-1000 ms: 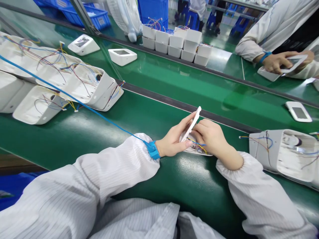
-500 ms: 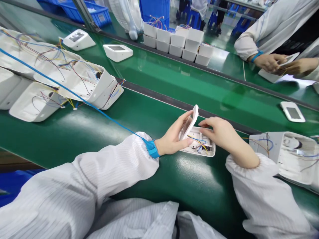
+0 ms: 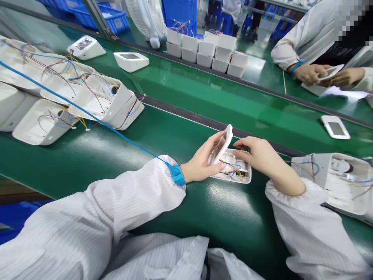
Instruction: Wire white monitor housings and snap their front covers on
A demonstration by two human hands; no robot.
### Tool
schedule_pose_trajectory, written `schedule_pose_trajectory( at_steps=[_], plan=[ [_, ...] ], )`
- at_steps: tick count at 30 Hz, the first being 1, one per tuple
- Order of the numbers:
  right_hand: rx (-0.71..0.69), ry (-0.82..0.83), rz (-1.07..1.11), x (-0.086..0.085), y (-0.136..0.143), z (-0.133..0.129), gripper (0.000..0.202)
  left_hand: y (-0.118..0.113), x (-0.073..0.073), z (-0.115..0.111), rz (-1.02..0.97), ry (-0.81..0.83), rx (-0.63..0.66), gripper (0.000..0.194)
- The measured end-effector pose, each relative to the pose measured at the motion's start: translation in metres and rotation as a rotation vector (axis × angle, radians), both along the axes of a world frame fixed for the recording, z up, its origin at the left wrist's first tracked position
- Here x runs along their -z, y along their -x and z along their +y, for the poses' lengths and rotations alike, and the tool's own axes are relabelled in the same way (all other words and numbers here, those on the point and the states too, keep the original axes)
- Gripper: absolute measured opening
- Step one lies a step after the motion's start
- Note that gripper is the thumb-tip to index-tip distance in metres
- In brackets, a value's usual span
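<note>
Panel (image 3: 223, 146) gripped in left hand (image 3: 204, 159), long axis slanting up rightward, right hand (image 3: 259, 154) narrowly parted at housing (image 3: 248, 175)

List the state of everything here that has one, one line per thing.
Panel: tilted, not closed
Housing: open
Wires: exposed in the housing
Left hand: gripping the panel
Right hand: at the housing, fingers parted
Strap: around the left wrist, cord attached
Left shells: several open
Right shell: open
Loose panel: lying screen up
Upper-left units: screens up
Fan: running or still, cannot tell
</note>
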State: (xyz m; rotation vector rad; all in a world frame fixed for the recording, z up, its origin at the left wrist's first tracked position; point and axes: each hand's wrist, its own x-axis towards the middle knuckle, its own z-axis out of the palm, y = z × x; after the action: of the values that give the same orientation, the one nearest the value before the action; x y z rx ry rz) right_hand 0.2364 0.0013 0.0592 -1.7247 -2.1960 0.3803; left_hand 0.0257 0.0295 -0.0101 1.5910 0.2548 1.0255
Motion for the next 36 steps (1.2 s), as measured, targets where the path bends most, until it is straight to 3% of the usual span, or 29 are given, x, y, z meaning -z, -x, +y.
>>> schedule_pose_trajectory(
  at_steps=[4,7,10,20,28,32,36],
  plan=[
    [-0.166,0.083,0.148,-0.031,0.007,-0.017,0.024,-0.001,0.0,0.0,-0.023,-0.02,0.01,0.077],
    [-0.308,0.151,0.099,-0.04,0.012,-0.029,0.028,0.0,-0.001,0.0,-0.008,-0.022,0.004,0.077],
    [-0.294,0.11,0.062,-0.035,0.011,-0.03,0.016,0.0,-0.002,0.0,-0.002,-0.015,-0.003,0.077],
    [-0.292,0.101,0.133,-0.016,0.012,-0.014,0.019,0.0,-0.002,0.0,-0.002,-0.019,0.009,0.077],
    [-0.345,-0.083,-0.204,0.008,0.018,-0.005,0.015,0.003,0.004,0.003,0.109,-0.096,0.004,0.087],
    [-0.232,-0.163,-0.319,0.007,0.021,-0.006,0.017,0.003,0.007,0.004,0.158,-0.176,-0.022,0.092],
    [-0.147,-0.089,-0.418,0.006,0.027,-0.011,0.018,0.002,0.002,0.004,0.21,-0.325,-0.113,0.098]
  ],
)
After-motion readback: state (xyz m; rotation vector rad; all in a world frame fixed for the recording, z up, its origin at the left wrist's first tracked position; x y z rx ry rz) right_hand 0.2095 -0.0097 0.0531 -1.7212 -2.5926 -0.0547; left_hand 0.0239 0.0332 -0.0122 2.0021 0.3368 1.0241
